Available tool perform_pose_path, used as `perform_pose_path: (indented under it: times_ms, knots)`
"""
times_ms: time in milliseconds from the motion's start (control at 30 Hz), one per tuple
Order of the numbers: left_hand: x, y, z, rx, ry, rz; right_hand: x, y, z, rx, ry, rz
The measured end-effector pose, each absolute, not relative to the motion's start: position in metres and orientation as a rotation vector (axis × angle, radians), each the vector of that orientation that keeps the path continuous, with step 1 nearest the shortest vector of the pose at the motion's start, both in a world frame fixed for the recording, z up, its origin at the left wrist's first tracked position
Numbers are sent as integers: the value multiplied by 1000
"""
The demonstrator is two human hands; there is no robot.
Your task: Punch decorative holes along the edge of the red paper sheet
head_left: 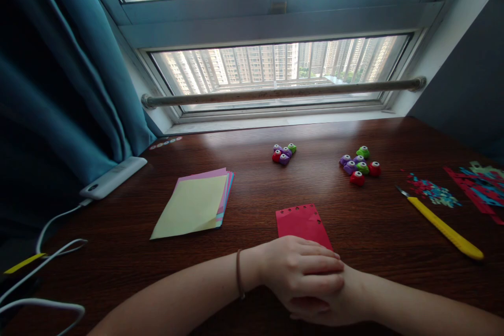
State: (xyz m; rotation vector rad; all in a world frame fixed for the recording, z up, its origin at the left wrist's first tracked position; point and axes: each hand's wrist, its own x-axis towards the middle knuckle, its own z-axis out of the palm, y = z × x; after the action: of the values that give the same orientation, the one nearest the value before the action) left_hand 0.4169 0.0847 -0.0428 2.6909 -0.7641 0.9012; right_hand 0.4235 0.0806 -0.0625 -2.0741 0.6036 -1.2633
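My left hand lies flat on top of my right hand at the near edge of a dark wooden desk. Both rest over the near end of a red paper sheet with small shapes punched along its far edge. Neither hand grips anything. A stack of coloured paper, yellow sheet on top, lies to the left. Two clusters of small paper punches sit further back, one in the middle and one to the right.
A yellow craft knife lies at the right, beside paper confetti and cut red and blue scraps. A white power bank with white cables sits at the left by a teal curtain. A window with a rail spans the back.
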Motion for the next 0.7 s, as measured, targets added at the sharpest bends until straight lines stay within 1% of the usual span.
perform_pose_path:
  times_ms: [167,433,567,700]
  knots:
    - [417,85,-42,2713,-780,876,419,79,-64,-2073,571,-1223]
    - [417,84,-42,2680,-759,917,418,85,-46,-2061,626,-1154]
    - [417,84,-42,2673,-768,926,418,84,-42,-2074,641,-1148]
    - [417,85,-42,2692,-760,911,419,83,-49,-2065,603,-1196]
